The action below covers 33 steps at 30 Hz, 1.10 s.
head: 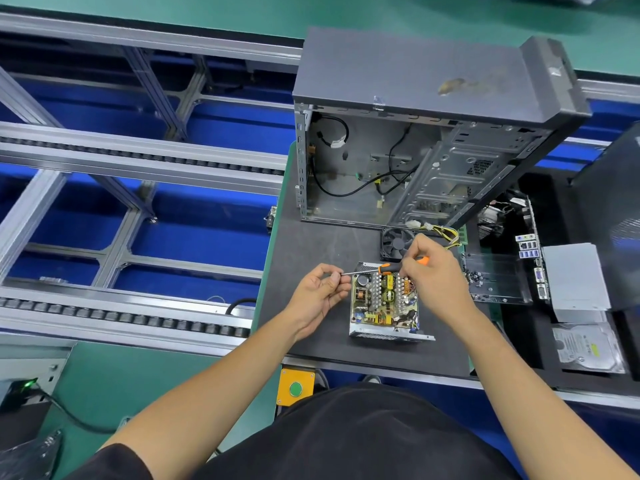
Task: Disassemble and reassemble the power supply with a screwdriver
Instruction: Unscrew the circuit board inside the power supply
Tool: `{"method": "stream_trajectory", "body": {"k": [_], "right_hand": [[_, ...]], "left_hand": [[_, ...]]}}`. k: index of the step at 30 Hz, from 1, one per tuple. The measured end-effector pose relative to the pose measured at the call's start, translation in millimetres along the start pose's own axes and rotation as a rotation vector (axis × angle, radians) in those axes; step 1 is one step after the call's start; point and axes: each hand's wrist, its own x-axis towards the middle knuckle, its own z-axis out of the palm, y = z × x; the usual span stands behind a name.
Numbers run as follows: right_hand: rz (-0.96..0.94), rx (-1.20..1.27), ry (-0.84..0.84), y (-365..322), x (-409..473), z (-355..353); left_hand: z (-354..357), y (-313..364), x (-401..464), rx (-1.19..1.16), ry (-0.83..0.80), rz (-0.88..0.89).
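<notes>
Screwdriver (pixel 388 268) handling is proceeding above the opened power supply (pixel 384 303) lying mid-mat (pixel 311 244), the right hand (pixel 429 268) gripping the orange handle and the left hand (pixel 320 289) pinching the tip, probably seating a screw, best kept level.

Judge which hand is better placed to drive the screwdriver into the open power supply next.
Right. The right hand already grips the screwdriver by its orange handle, above the power supply. The left hand only pinches at the shaft's tip, so it looks better suited to steadying.
</notes>
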Motion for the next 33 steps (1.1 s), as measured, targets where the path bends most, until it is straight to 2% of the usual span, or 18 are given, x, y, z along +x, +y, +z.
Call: {"method": "stream_trajectory", "body": {"k": [11, 16, 22, 29, 33], "right_hand": [[-0.091, -0.120, 0.017, 11, 4, -9], [-0.048, -0.021, 0.021, 25, 6, -23], [-0.017, 0.254, 0.025, 43, 12, -41], [-0.009, 0.248, 0.007, 64, 18, -57], [-0.030, 0.225, -0.007, 75, 25, -65]], "left_hand": [[12, -3, 19, 0.131, -0.006, 0.066], [26, -2, 27, 0.214, -0.039, 0.111], [48, -6, 31, 0.307, -0.022, 0.195], [73, -23, 41, 0.292, 0.046, 0.218], [81, -25, 47, 0.262, 0.025, 0.213]]}}
